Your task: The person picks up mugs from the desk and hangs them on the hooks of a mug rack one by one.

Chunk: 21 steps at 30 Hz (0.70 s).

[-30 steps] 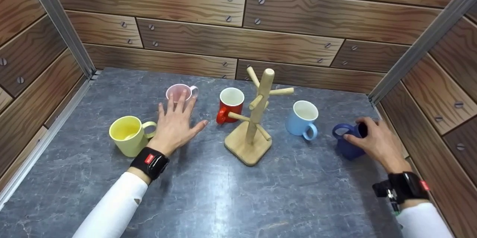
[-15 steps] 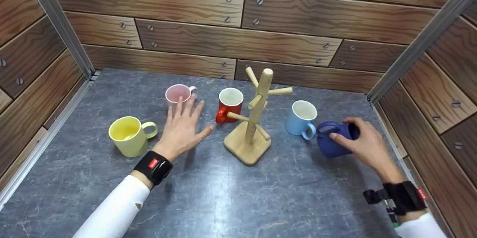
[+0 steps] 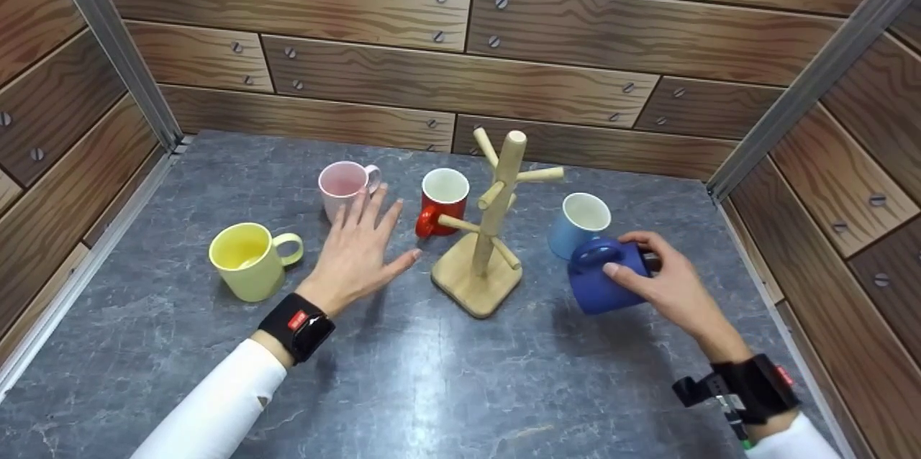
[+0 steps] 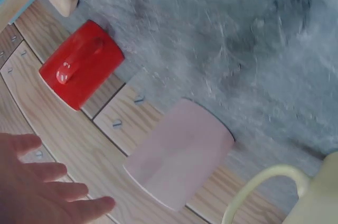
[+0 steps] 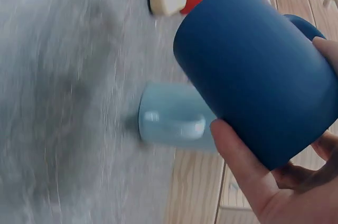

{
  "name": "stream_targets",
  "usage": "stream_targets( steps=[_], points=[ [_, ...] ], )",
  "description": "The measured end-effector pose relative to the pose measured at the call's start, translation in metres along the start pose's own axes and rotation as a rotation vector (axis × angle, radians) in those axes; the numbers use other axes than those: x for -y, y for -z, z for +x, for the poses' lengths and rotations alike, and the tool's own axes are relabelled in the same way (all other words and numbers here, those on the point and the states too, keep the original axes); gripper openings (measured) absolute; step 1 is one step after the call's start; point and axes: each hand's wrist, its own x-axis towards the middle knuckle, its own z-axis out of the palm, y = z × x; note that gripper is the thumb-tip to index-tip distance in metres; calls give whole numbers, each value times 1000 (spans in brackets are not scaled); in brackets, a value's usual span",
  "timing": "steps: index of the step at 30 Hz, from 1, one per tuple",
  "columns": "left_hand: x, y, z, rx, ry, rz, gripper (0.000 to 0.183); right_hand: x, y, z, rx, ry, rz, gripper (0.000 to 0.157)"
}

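My right hand (image 3: 669, 290) grips a dark blue mug (image 3: 604, 285) near its rim, with the mug tilted so that its base points left and its handle faces up. In the right wrist view the blue mug (image 5: 253, 71) is lifted off the table, the thumb along its side. Behind it stands a light blue mug (image 3: 575, 225), its handle hidden in the head view. My left hand (image 3: 352, 254) is spread with straight fingers, holding nothing, just in front of a pink mug (image 3: 342, 189). In the left wrist view its fingers (image 4: 53, 182) are apart from the pink mug (image 4: 179, 152).
A wooden mug tree (image 3: 496, 214) with several pegs stands mid-table on a square base (image 3: 475, 283). A red mug (image 3: 445, 200) is just behind its left side. A yellow mug (image 3: 252, 268) stands at the left. Wood-patterned walls (image 3: 374, 70) enclose the grey table (image 3: 460, 387).
My right hand has lifted the dark blue mug and carried it left, tilting it on the way, in front of the light blue mug. My left hand has shifted slightly right and nearer to me.
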Motion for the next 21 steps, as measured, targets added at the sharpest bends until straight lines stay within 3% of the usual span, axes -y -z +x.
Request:
stream_targets(
  steps=[3, 7, 10, 15, 18, 21],
  points=[
    [-4, -1, 0, -86, -83, -59, 72, 6, -7, -1, 32, -3, 57, 55],
    [-9, -5, 1, -219, -271, -125, 52, 11, -17, -1, 52, 4, 96, 54],
    [-13, -8, 3, -244, -417, -150, 45, 12, -24, 0, 69, 14, 116, 53],
    [-24, -9, 7, -119, -544, -232, 46, 16, -35, 2, 126, 21, 150, 52],
    [-34, -9, 8, -11, -550, -297, 53, 19, -41, 2, 155, 25, 167, 51],
    [-46, -12, 8, 116, -510, -391, 63, 21, -46, 3, 179, 26, 184, 51]
  ],
)
